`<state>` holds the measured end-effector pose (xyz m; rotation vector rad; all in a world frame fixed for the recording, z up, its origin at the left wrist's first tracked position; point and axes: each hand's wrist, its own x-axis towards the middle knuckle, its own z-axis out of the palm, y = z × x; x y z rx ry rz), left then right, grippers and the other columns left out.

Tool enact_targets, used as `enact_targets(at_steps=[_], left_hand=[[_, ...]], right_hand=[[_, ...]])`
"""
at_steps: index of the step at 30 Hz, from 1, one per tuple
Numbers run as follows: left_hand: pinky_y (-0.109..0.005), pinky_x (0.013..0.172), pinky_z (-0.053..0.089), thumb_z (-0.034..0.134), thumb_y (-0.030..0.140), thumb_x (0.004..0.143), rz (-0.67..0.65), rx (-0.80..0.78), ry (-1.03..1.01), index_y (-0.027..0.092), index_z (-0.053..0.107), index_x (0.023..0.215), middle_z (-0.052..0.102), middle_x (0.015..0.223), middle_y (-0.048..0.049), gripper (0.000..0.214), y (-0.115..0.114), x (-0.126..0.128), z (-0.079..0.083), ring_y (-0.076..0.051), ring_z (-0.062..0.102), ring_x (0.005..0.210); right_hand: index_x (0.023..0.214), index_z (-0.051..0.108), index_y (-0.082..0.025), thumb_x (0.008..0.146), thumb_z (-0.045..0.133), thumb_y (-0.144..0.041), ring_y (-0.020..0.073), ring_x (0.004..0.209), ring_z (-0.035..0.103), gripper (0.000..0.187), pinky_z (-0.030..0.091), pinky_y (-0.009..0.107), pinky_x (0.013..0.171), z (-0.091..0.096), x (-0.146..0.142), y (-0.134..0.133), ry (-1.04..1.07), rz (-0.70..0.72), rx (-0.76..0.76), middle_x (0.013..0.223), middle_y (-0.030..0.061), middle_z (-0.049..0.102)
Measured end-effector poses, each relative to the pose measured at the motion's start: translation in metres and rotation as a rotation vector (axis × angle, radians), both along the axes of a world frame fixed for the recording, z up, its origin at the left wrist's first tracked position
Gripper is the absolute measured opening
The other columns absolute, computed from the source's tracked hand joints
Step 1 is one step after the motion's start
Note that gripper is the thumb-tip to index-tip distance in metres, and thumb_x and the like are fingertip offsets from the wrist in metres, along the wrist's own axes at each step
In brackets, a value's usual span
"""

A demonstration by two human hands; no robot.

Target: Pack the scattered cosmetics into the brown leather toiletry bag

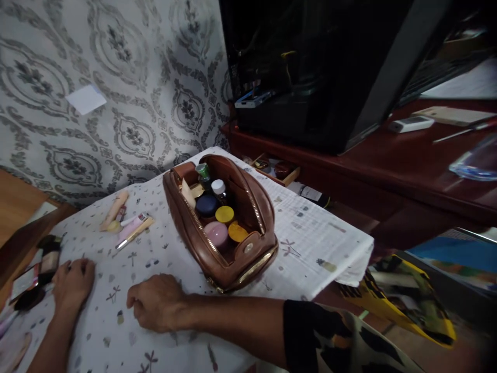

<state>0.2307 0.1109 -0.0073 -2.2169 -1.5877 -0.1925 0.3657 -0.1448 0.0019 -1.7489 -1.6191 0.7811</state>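
A brown leather cosmetic bag (194, 238) lies unzipped on the table with its mouth facing up. Inside it are a yellow-lidded jar (224, 214), an orange-lidded jar (237, 232), a pink round item (216, 234), a dark blue lid (206, 205), a white-capped bottle (218, 186) and a green-capped bottle (202, 170). My right hand (157, 303) rests on the cloth in front of the bag, fingers curled in and nothing showing in them. Farther left, my left hand (73, 282) rests with bent fingers beside a dark-capped bottle (49, 256); nothing shows in it.
A pink tube (134, 225), a brush (135, 233) and a beige tube (115, 208) lie on the patterned cloth (306, 248). Dark compacts (29, 290) crowd the left edge. A television (295, 72) stands on the red-brown cabinet at right. A yellow-black bag (407, 300) sits below.
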Motion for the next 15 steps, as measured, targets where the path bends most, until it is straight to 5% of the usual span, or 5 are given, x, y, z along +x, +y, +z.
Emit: enact_targets(at_steps=[4,7,15], left_hand=[[-0.038,0.108,0.043,0.027,0.032,0.095,-0.161,-0.103,-0.026,0.010,0.066,0.121,0.067,0.127,-0.0166,0.052,-0.014,0.005,0.010,-0.028,0.054,0.128],[-0.039,0.103,0.046,0.028,0.031,0.098,-0.180,-0.123,-0.034,0.015,0.069,0.120,0.068,0.124,-0.0146,0.049,-0.014,0.003,0.009,-0.029,0.057,0.121],[-0.045,0.099,0.043,0.033,0.036,0.101,-0.125,-0.062,-0.109,0.017,0.071,0.116,0.060,0.125,-0.0158,0.045,-0.014,-0.002,0.002,-0.032,0.048,0.122]], right_hand=[[0.110,0.075,-0.023,0.086,0.054,-0.019,0.0240,0.102,0.071,0.032,0.050,0.032,0.083,-0.005,-0.001,0.001,0.034,-0.049,0.037,0.109,0.0060,0.077],[0.104,0.077,-0.022,0.084,0.053,-0.014,0.0204,0.097,0.070,0.032,0.048,0.029,0.085,-0.007,0.000,0.003,0.043,-0.064,0.081,0.101,0.0041,0.078],[0.092,0.075,-0.018,0.080,0.049,-0.010,0.0145,0.059,0.061,0.030,0.043,0.024,0.061,-0.019,0.000,0.005,0.241,-0.048,0.187,0.068,0.0000,0.069]])
